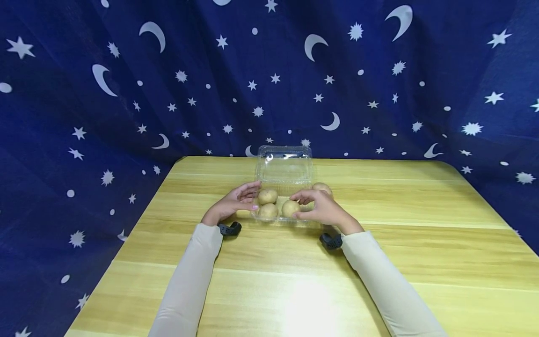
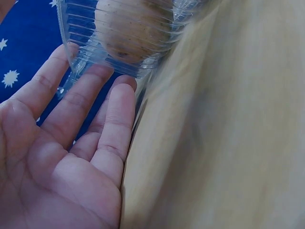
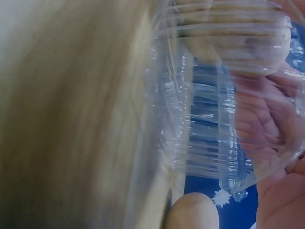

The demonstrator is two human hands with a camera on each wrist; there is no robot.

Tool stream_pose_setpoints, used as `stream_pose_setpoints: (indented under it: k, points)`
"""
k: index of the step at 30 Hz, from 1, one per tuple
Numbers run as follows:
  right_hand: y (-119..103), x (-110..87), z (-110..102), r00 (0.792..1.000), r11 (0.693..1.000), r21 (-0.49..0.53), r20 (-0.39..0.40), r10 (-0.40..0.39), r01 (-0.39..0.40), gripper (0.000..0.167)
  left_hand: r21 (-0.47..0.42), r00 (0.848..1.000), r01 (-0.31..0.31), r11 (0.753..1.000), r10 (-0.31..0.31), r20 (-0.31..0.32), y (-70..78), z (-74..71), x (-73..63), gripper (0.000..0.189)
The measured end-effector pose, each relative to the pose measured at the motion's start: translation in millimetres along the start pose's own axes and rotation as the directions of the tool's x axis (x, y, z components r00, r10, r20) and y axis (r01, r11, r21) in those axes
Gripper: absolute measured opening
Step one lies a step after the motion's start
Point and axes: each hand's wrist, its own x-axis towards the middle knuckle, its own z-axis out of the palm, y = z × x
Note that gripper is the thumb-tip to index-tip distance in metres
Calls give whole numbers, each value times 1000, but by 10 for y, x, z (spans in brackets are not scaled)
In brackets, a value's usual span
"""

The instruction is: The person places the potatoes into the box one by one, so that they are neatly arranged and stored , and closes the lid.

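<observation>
A clear plastic clamshell box [image 1: 283,164] stands on the table with its lid raised at the back. Two potatoes [image 1: 267,196] lie in its left half, one behind the other. My left hand [image 1: 231,202] is at the box's left side, thumb by the rim and long fingers extended. In the left wrist view, those fingertips meet the ribbed wall [image 2: 128,28]. My right hand [image 1: 322,208] reaches in over the right side and grips another potato [image 1: 290,208] between thumb and fingers. The right wrist view shows this through the ribbed plastic.
One more potato [image 1: 322,188] sits on the table beyond my right hand, outside the box to its right. The wooden table [image 1: 261,281] reaches back to a dark blue curtain [image 1: 219,112] printed with moons and stars.
</observation>
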Motion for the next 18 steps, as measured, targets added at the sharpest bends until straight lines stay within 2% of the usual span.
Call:
stream_pose_setpoints:
  k: [8, 18]
  points:
    - [-15, 46, 60, 999, 999, -47, 36, -26, 27, 36, -9, 1000, -7, 1000, 7, 5, 20, -7, -14, 88]
    - [-6, 15, 108, 1000, 998, -69, 13, 13, -12, 31, -7, 1000, -13, 1000, 13, 13, -9, -24, 13, 88]
